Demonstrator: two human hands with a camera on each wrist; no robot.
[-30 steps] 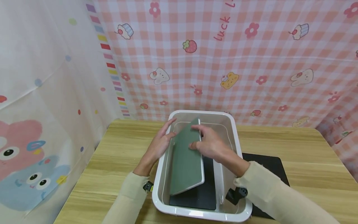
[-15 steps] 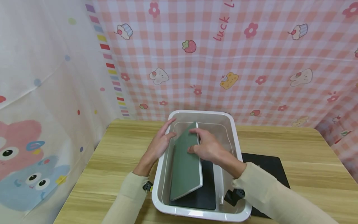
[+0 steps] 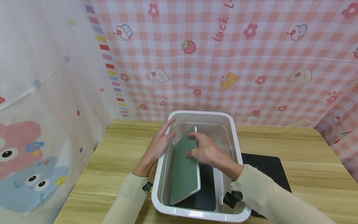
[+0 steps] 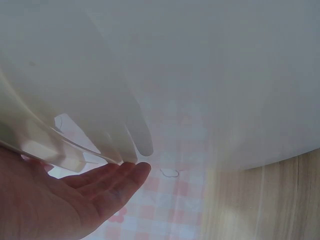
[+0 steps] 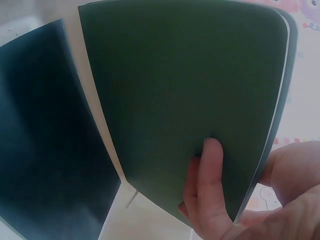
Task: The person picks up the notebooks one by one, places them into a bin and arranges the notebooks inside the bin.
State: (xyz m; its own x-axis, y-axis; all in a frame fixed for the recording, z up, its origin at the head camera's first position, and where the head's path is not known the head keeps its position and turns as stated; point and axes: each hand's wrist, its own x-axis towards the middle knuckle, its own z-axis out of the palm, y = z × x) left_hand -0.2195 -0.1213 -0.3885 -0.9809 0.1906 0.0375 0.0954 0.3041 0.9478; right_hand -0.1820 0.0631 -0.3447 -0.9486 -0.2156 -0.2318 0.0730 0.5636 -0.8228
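My right hand (image 3: 205,150) pinches a green notebook (image 3: 184,174) with white page edges, thumb on one cover and fingers on the other. The notebook stands tilted inside a white plastic bin (image 3: 201,214), leaning toward the bin's left wall. In the right wrist view, the fingers press against its green cover (image 5: 185,75). Under it, a black flat item (image 3: 205,199) lies on the bin floor. My left hand (image 3: 159,144) holds the bin's left rim, thumb over the inside and fingers along the outer wall (image 4: 250,100).
A black flat mat (image 3: 268,168) lies on the wooden table (image 3: 307,174), right of the bin and partly hidden by the right sleeve. Behind the table hangs a pink checked cloth (image 3: 212,68), with a white printed cloth (image 3: 56,77) at the left.
My right hand has lowered the notebook deeper into the bin, moving it slightly left and toward me. The left hand stays on the rim.
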